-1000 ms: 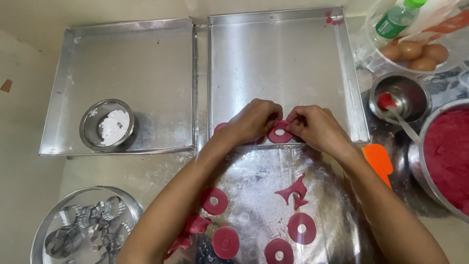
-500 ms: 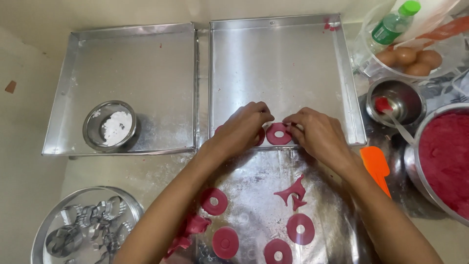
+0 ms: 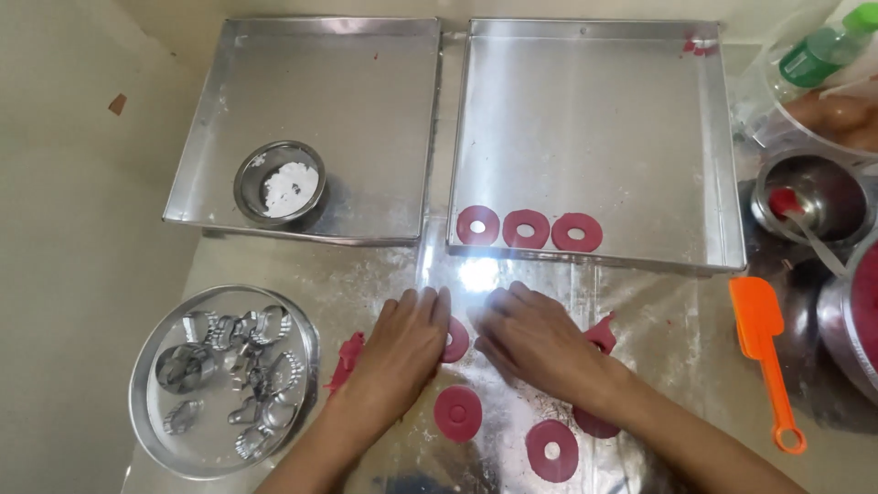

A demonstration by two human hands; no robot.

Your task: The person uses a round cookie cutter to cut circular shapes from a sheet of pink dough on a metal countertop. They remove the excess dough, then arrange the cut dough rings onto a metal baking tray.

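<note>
A: What are the hands on?

B: A red dough ring [image 3: 455, 339] lying flat on the foil-covered tabletop [image 3: 384, 274], half hidden between them. The left hand [image 3: 400, 346] lies over its left edge with flat fingers; the right hand [image 3: 535, 340] reaches in from the other side, fingertips close by. Whether either actually pinches it, I cannot tell; neither hand is clenched.

A: And around it?

B: Two more rings sit just below: one [image 3: 457, 413] near the left wrist, another [image 3: 551, 450] under the right forearm. A dough scrap [image 3: 348, 352] lies left of the left hand.

A: Further out?

B: Three rings [image 3: 528, 229] lie in a row along the near edge of the right tray [image 3: 594, 119]. The left tray [image 3: 347, 91] holds a small bowl of white powder [image 3: 280, 184]. A round dish of metal cutters [image 3: 224, 380] sits at lower left, an orange spatula [image 3: 764, 352] at right.
</note>
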